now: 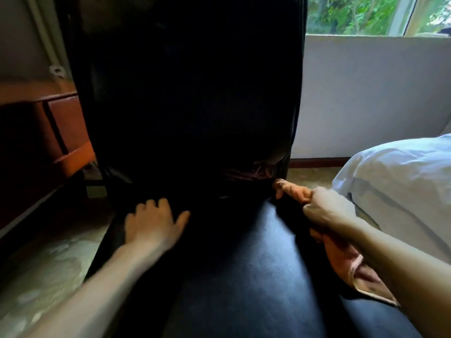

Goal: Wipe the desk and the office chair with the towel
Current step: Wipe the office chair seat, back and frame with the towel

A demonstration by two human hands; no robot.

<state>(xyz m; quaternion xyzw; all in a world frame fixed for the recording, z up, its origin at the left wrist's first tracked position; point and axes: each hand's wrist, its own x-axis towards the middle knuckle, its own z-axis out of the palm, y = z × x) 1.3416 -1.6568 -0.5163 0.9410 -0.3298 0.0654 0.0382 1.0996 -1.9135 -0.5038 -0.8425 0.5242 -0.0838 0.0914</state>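
Close view down onto a black office chair, with a glossy seat in the foreground and a tall dark backrest rising behind. Left hand laid palm-down on the rear left of the seat, fingers straight and spread, thumb out to the side, holding nothing. Right hand at the seat's rear right corner, curled tight round a pinkish towel, knuckles up. One bunched end of the towel poking forward out of the fist and touching the crease between seat and backrest. The other end trailing back beneath the wrist and forearm along the seat's right side, with a pale hem. Both hands slightly blurred. To the left, beside the chair, a reddish wooden desk with a drawer front, mostly in shadow. To the right, a bed under white bedding, near the right forearm. Pale floor below on the left. Beyond the backrest, a white wall under a window full of green leaves.
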